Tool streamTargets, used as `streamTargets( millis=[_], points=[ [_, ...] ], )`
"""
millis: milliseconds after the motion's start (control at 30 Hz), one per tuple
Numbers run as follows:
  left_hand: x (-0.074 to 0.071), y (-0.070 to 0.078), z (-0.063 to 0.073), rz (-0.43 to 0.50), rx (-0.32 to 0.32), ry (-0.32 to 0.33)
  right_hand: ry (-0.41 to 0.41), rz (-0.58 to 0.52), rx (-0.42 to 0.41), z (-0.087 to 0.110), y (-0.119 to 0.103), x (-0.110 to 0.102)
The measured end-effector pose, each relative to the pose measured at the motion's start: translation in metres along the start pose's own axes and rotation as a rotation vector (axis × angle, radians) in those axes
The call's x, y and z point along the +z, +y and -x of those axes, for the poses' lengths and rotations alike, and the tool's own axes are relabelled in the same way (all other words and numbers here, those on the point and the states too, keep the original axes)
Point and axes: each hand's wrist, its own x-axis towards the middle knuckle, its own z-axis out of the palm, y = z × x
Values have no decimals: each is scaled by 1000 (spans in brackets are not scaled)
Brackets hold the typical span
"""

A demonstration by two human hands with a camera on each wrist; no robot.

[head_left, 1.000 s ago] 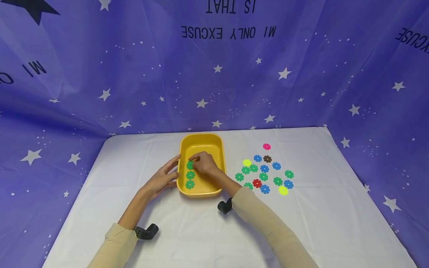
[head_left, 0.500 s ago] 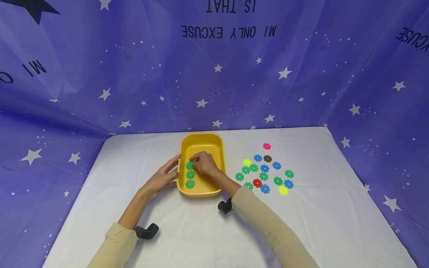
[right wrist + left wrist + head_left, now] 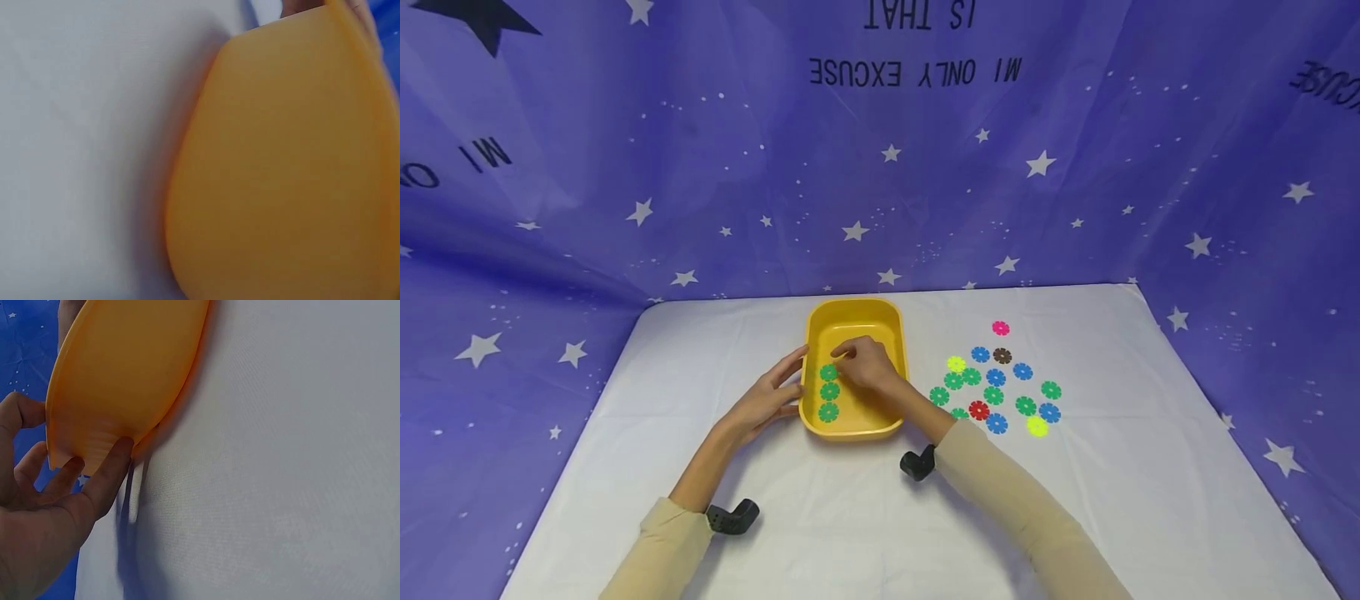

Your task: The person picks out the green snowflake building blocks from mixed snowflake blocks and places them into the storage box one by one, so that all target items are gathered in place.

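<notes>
A yellow tray point(image 3: 853, 436) stands on the white-covered table. Inside it, three green notched plastic discs point(image 3: 829, 392) lie in a column along the left side. My left hand point(image 3: 763, 406) rests its fingers against the tray's left side; the left wrist view shows the fingertips of this hand point(image 3: 59, 509) on the outer wall of the tray point(image 3: 131, 369). Over the middle of the tray, my right hand point(image 3: 867, 365) has its bent fingers just right of the farthest green disc, and nothing shows between them. From the right wrist, mostly the outer wall of the tray point(image 3: 281, 175) is visible.
Right of the tray, notched discs lie spread on the table: several green discs point(image 3: 993, 396), several blue discs point(image 3: 996, 377), two yellow discs point(image 3: 1037, 426), and a red point(image 3: 978, 410), a brown point(image 3: 1002, 356) and a pink disc point(image 3: 1001, 328). A purple star-printed cloth point(image 3: 820, 167) hangs around the table.
My right hand has let go of the farthest green disc and drawn slightly right and up from it. The left hand and the tray keep their places.
</notes>
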Motion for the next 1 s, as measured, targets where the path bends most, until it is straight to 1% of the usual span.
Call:
streamTargets(
  millis=[133, 200, 367, 533, 667, 767, 867, 1000],
  points=[
    [2, 0, -2, 19, 6, -8, 4, -30, -71, 8, 0, -23],
    [2, 0, -2, 33, 9, -8, 13, -67, -77, 15, -1, -37],
    [2, 0, -2, 46, 14, -12, 22, -152, -59, 31, 5, -69],
    [1, 1, -1, 46, 13, -13, 47, -187, -43, 48, 25, -94],
    [1, 0, -1, 38, 5, -1, 76, -182, -19, 62, 46, -104],
    [2, 0, -1, 16, -10, 19, 90, -159, -21, 71, 62, -107],
    [3, 1, -1, -5, -23, 35, 91, -132, -11, 79, 77, -107],
    [4, 2, 0, -9, -16, 34, 70, -105, 42, 85, 95, -103]
  ],
)
